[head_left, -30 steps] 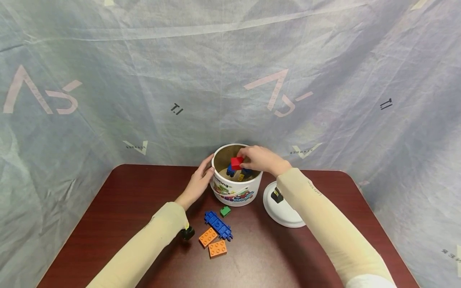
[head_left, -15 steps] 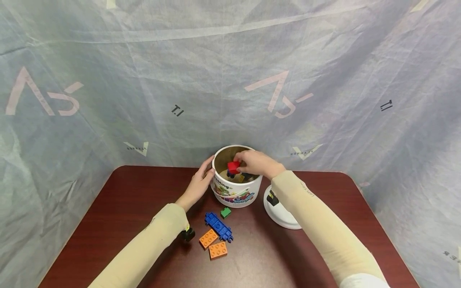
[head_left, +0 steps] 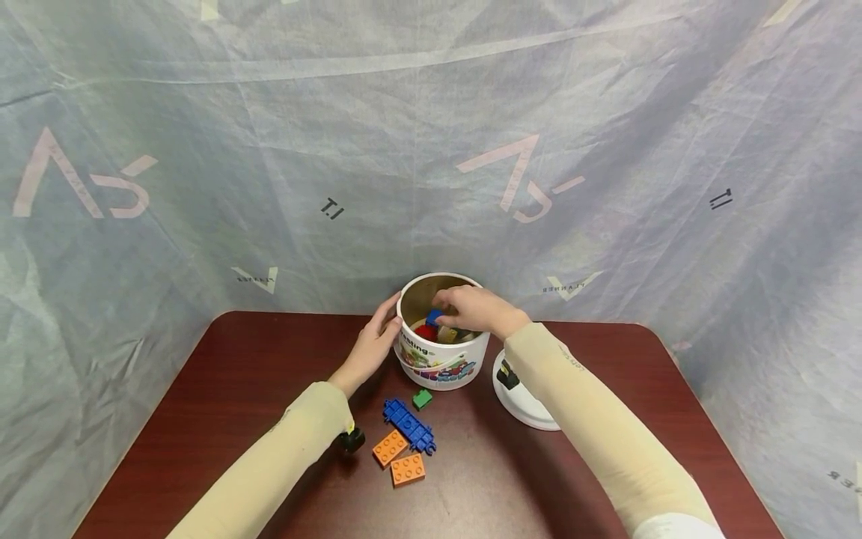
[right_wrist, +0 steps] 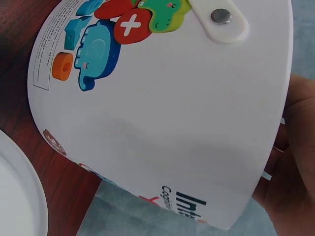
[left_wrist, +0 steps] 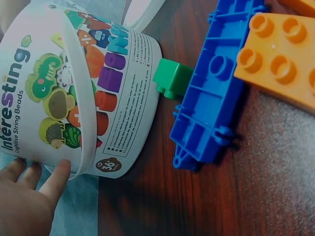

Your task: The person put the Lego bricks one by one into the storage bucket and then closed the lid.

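Observation:
A white bucket (head_left: 441, 380) with printed pictures stands upright at the back of the table, its top uncovered. My left hand (head_left: 369, 348) rests against its left side with fingers spread; in the left wrist view that hand's fingertips (left_wrist: 61, 169) lie at the printed wall. My right hand (head_left: 474, 308) reaches in over the right rim, thumb and fingers apart. Just below its fingertips are a blue piece (head_left: 434, 317), a red block (head_left: 426, 332) and a yellowish piece (head_left: 447, 335) inside the bucket. The right wrist view shows mostly the bucket's outer wall, which hides the fingertips.
In front of the bucket lie a small green brick (head_left: 422, 399), a long blue base piece (head_left: 409, 427) and two orange bricks (head_left: 407, 470). The white lid (head_left: 528, 400) lies to the right, partly under the right forearm. A grey cloth (head_left: 377, 150) hangs behind the table.
The red block has gone down from my right fingers to the bucket's bottom, and the fingers have parted from it. My left hand has stayed at the bucket's side.

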`<action>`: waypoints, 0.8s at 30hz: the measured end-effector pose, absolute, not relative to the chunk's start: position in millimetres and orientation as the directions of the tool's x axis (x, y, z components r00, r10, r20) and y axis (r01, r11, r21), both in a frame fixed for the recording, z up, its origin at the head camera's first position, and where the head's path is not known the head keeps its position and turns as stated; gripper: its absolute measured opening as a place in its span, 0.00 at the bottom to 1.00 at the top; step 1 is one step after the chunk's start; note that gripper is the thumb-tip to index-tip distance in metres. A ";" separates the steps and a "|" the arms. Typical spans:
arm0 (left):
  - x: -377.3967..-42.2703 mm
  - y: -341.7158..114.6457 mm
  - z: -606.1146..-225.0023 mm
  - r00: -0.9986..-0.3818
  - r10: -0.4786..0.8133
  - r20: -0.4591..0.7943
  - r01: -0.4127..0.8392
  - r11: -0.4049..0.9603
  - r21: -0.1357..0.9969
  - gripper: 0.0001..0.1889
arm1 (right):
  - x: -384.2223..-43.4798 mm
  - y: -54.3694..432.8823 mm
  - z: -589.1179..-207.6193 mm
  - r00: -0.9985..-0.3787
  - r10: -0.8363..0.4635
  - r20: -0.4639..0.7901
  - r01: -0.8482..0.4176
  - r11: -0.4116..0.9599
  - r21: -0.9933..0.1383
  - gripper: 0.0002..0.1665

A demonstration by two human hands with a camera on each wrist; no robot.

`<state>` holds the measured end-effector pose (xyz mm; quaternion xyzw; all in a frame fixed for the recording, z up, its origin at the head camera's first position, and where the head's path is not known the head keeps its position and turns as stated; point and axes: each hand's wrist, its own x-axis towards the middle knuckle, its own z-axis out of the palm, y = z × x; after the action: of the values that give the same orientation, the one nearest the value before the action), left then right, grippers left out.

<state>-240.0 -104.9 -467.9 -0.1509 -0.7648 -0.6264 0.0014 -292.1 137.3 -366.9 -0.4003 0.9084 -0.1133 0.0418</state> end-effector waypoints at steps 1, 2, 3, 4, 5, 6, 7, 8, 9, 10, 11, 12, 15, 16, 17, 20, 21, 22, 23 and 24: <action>-239.9 -104.9 -467.9 -0.955 0.230 0.190 0.232 0.170 0.958 0.29 | -291.0 138.1 -366.1 -0.673 -0.739 0.021 -0.722 0.650 -0.238 0.18; -239.8 -104.8 -467.8 -0.955 0.228 0.190 0.231 0.168 0.958 0.29 | -289.8 139.1 -365.2 -0.670 -0.742 0.030 -0.727 0.647 -0.231 0.18; -239.5 -104.7 -467.7 -0.955 0.227 0.190 0.230 0.168 0.959 0.29 | -288.4 140.2 -364.0 -0.667 -0.744 0.039 -0.731 0.644 -0.226 0.17; -239.3 -104.6 -467.7 -0.956 0.225 0.189 0.229 0.169 0.959 0.29 | -286.6 141.3 -362.6 -0.667 -0.743 0.045 -0.732 0.643 -0.225 0.17; -239.0 -104.6 -467.7 -0.956 0.223 0.190 0.230 0.169 0.958 0.29 | -284.6 142.4 -360.8 -0.667 -0.743 0.050 -0.733 0.643 -0.222 0.16; -238.9 -104.5 -467.7 -0.956 0.223 0.190 0.230 0.170 0.958 0.29 | -282.7 143.9 -359.0 -0.668 -0.742 0.054 -0.733 0.644 -0.219 0.16; -238.8 -104.3 -467.7 -0.956 0.223 0.190 0.230 0.170 0.958 0.29 | -280.3 145.4 -357.0 -0.670 -0.740 0.057 -0.731 0.646 -0.220 0.16; -238.9 -104.2 -467.8 -0.956 0.223 0.190 0.230 0.171 0.958 0.29 | -278.4 147.2 -355.4 -0.671 -0.739 0.062 -0.732 0.646 -0.217 0.16; -238.9 -104.1 -467.8 -0.956 0.224 0.189 0.230 0.171 0.958 0.30 | -276.5 149.1 -353.9 -0.670 -0.739 0.066 -0.733 0.645 -0.216 0.15; -238.8 -104.0 -467.6 -0.956 0.226 0.187 0.228 0.169 0.959 0.30 | -274.6 150.9 -352.5 -0.667 -0.741 0.071 -0.736 0.642 -0.213 0.15; -238.7 -104.0 -467.2 -0.956 0.230 0.180 0.222 0.172 0.960 0.30 | -272.8 153.0 -351.2 -0.668 -0.741 0.071 -0.735 0.643 -0.215 0.15; -237.7 -103.7 -464.6 -0.957 0.234 0.169 0.213 0.177 0.961 0.30 | -270.8 155.3 -349.9 -0.667 -0.741 0.077 -0.737 0.642 -0.213 0.15; -231.3 -103.0 -453.6 -0.957 0.242 0.156 0.203 0.184 0.962 0.31 | -265.2 162.0 -347.3 -0.663 -0.741 0.104 -0.742 0.634 -0.218 0.13; -231.1 -103.0 -453.5 -0.957 0.242 0.157 0.205 0.185 0.961 0.30 | -263.2 164.4 -346.6 -0.665 -0.739 0.110 -0.741 0.634 -0.221 0.13; -231.2 -103.0 -453.8 -0.958 0.240 0.160 0.207 0.187 0.960 0.30 | -261.2 167.1 -346.3 -0.666 -0.736 0.118 -0.740 0.633 -0.228 0.13; -234.4 -103.5 -462.4 -0.954 0.231 0.192 0.235 0.174 0.956 0.30 | -254.3 176.4 -345.3 -0.671 -0.727 0.149 -0.736 0.628 -0.250 0.15; -238.0 -103.7 -468.2 -0.954 0.224 0.200 0.242 0.175 0.955 0.29 | -251.8 180.1 -344.9 -0.677 -0.719 0.156 -0.731 0.630 -0.262 0.16; -237.8 -103.7 -468.1 -0.954 0.221 0.203 0.244 0.177 0.953 0.29 | -250.0 183.9 -345.0 -0.686 -0.709 0.163 -0.722 0.636 -0.272 0.17; -238.1 -103.7 -468.3 -0.953 0.221 0.207 0.248 0.177 0.952 0.29 | -247.9 187.7 -344.9 -0.694 -0.699 0.174 -0.715 0.640 -0.281 0.18; -238.2 -103.7 -468.1 -0.953 0.220 0.210 0.251 0.179 0.951 0.29 | -246.2 191.8 -345.0 -0.703 -0.687 0.185 -0.706 0.645 -0.292 0.19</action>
<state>-238.2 -103.7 -468.1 -0.1533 -0.7677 -0.6220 0.0123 -246.2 191.8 -345.0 -0.3842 0.9064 -0.1734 -0.0286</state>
